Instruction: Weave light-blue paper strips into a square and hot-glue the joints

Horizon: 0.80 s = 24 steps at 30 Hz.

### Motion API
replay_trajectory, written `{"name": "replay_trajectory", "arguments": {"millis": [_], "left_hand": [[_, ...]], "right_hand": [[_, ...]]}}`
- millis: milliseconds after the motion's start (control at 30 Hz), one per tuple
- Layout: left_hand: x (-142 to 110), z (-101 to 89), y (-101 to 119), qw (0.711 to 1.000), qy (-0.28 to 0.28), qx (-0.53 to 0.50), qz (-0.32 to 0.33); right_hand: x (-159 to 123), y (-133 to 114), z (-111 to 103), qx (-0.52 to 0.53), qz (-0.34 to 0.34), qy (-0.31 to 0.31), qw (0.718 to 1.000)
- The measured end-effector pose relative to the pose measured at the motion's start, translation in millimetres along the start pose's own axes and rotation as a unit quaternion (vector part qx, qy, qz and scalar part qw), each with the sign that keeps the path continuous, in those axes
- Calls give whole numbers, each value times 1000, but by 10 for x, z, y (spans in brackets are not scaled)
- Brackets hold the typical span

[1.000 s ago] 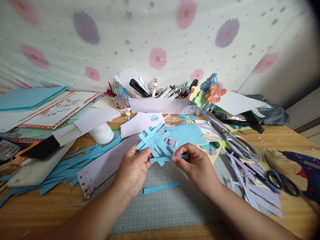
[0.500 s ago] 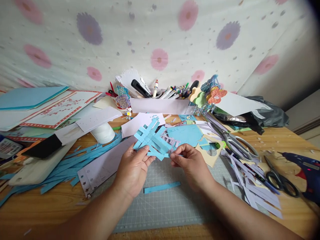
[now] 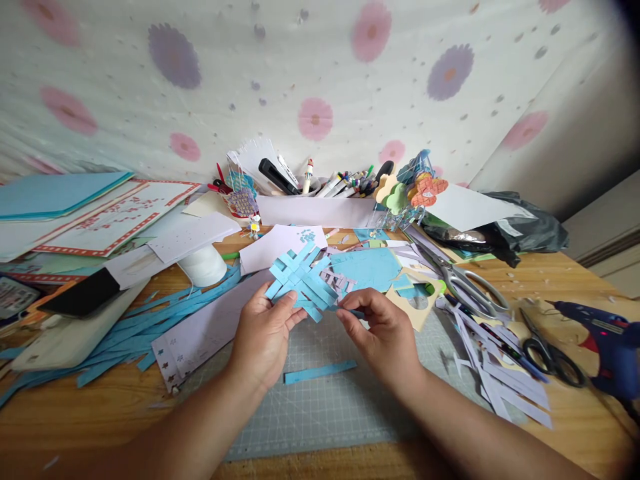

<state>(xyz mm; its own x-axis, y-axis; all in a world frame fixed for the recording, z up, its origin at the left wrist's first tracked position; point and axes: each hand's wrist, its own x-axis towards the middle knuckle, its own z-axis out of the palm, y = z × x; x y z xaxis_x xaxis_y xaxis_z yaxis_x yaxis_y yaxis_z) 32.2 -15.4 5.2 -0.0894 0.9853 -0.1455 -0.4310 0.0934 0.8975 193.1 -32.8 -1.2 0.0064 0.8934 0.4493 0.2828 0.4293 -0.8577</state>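
Note:
A lattice of woven blue paper strips (image 3: 303,280) is tilted above the cutting mat. My left hand (image 3: 265,333) grips its lower left edge, thumb on top and fingers beneath. At its lower right, my right hand (image 3: 385,333) has thumb and index finger close together round a narrow blue paper strip (image 3: 356,313), mostly hidden by the fingers. Whether this strip touches the lattice I cannot tell. One loose blue strip (image 3: 320,372) lies on the grey cutting mat (image 3: 310,420) between my forearms.
Many blue strips (image 3: 150,327) are heaped at the left, near a white spool (image 3: 203,267). Large scissors (image 3: 473,287), black-handled scissors (image 3: 550,357), white paper strips (image 3: 515,393) and a blue glue gun (image 3: 600,333) lie at the right. Behind stands a pen box (image 3: 320,212).
My right fingers have drawn slightly away from the lattice's lower right edge, and the lattice has turned a little in my left hand. The view has shifted slightly.

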Motion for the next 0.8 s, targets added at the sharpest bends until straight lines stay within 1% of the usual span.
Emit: {"name": "replay_trajectory", "arguments": {"millis": [167, 333, 433, 567, 700, 800], "left_hand": [[-3, 24, 12, 999, 15, 21, 29], [-6, 43, 4, 998, 19, 29, 47], [-11, 46, 1, 998, 30, 34, 45], [-13, 53, 18, 997, 33, 42, 52], [-19, 62, 29, 996, 27, 52, 66], [-19, 53, 16, 994, 18, 75, 77]], "right_hand": [[-5, -54, -25, -46, -109, 8, 993], [-16, -107, -30, -85, -163, 13, 983], [-35, -128, -26, -95, -171, 7, 981], [-50, -141, -26, -102, -162, -1, 982], [-26, -125, -32, -93, -137, 3, 986], [3, -96, -39, -78, -103, 11, 992]]}}
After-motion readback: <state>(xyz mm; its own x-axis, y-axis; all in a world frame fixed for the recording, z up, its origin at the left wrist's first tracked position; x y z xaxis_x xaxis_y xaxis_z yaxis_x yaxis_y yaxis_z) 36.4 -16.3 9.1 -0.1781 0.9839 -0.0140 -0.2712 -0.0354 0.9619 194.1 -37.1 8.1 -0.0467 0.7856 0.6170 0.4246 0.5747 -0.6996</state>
